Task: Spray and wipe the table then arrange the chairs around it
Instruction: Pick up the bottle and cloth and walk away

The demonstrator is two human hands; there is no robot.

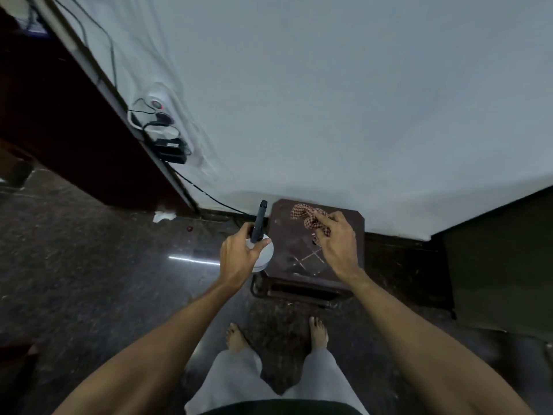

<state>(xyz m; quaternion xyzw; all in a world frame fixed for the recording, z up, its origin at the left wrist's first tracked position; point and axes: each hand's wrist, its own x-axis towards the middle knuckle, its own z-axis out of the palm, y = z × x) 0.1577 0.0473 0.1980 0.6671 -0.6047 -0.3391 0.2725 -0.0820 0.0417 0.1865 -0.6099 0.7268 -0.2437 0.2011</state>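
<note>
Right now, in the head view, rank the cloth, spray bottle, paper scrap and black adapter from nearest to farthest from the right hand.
1. Cloth: pinched in the right hand.
2. Spray bottle: just left, in the left hand.
3. Paper scrap: floor, farther left.
4. Black adapter: against the wall, upper left.

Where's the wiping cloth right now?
Head view, centre-right: the checked cloth is pinched in the right hand over the small brown table, just right of the spray bottle.

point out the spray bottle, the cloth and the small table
spray bottle (267, 254), head view, on its white body
cloth (300, 212), head view, on the checked fold
small table (288, 241), head view, on its bare dark top
</note>
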